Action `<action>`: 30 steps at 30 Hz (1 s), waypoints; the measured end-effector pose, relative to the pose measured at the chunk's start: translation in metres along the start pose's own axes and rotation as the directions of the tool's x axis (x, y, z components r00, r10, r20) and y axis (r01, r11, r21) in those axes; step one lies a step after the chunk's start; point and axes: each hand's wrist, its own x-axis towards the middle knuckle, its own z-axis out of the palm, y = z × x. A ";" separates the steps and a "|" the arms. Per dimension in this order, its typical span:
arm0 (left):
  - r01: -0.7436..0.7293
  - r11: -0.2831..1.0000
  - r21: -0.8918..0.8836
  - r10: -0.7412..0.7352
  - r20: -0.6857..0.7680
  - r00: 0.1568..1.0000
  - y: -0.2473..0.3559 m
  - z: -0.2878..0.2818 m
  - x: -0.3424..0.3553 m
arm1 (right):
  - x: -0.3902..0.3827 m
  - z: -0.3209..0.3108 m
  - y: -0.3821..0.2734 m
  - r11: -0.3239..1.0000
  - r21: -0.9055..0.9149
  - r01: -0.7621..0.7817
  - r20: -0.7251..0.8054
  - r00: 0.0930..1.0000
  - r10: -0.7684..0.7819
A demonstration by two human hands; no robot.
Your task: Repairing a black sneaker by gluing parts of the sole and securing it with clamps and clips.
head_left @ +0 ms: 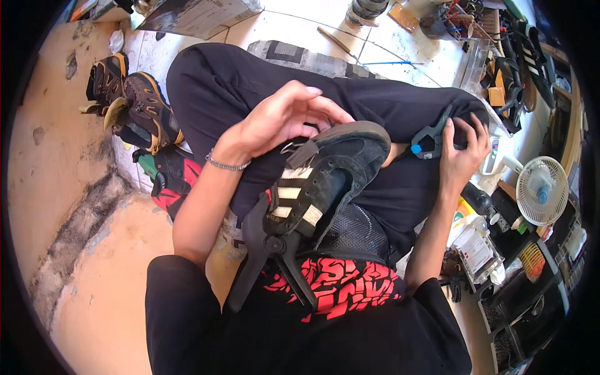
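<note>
A black shoe (369, 150) with pale side stripes lies tilted on my lap, its opening toward my right. My left hand (284, 119) is closed at the shoe's far left edge, its fingers curled against the sole and partly hidden. A large black spring clamp (275, 245) grips the shoe's near end, its handles pointing toward my chest. What looks like a black binder clip (303, 154) with a wire loop sits on the shoe's left edge. Over my right knee, my right hand (464, 149) holds a smaller dark spring clamp (430, 139) with a blue pad.
Brown shoes (147, 106) and a red-and-black shoe (178, 178) stand by the left wall. A white fan (542, 190) is at right, near a rack of goods (519, 306). Tools and striped footwear (534, 59) crowd the far right. A cardboard box (200, 15) stands far left.
</note>
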 end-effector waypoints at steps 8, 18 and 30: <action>-0.207 0.956 -0.208 0.191 -0.094 0.977 -0.037 0.033 -0.037 | -0.020 -0.022 -0.042 0.946 0.287 -0.151 0.179 0.979 0.102; -0.376 0.922 0.089 0.361 0.153 0.920 -0.052 0.034 -0.058 | -0.045 -0.036 -0.035 0.977 0.071 0.201 0.350 0.912 -0.213; -0.239 0.894 0.378 0.294 -0.093 0.951 -0.065 0.048 -0.071 | -0.012 -0.054 0.016 0.332 0.908 -0.256 0.212 0.964 0.161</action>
